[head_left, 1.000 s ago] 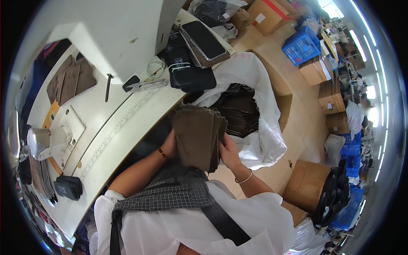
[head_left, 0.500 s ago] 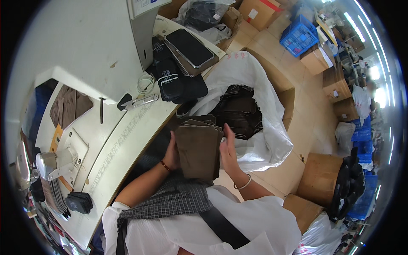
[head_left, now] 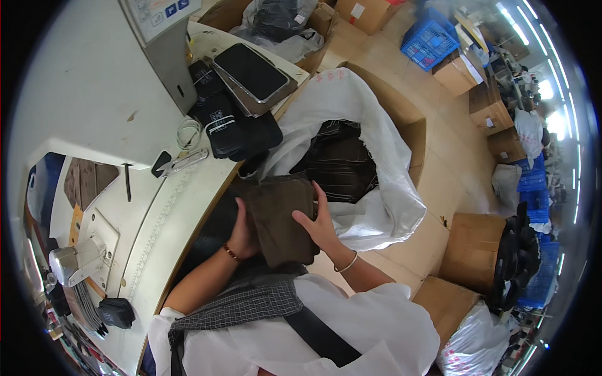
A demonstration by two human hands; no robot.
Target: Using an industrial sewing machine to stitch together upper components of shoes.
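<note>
Between my two hands is a thick stack of dark brown fabric pieces [head_left: 281,219], held over my lap. My left hand [head_left: 242,233] grips its left side, thumb up along the edge and the fingers hidden beneath. My right hand [head_left: 318,220] clasps the right side, with its thumb resting over the top piece. Just beyond the stack, a white woven sack [head_left: 392,210] gapes wide, and more brown fabric pieces [head_left: 342,160] lie piled inside it.
On the white sewing machine table [head_left: 157,241] at left lie snips [head_left: 183,163], dark banded bundles [head_left: 219,119] and a phone [head_left: 251,72]. The machine body [head_left: 94,81] rises at far left. Cardboard boxes [head_left: 470,250] and a blue crate [head_left: 429,41] stand on the right-hand floor.
The stack's uneven far edges now look more even, and my right thumb has come over its top. The view has shifted slightly, so surroundings sit further left and up.
</note>
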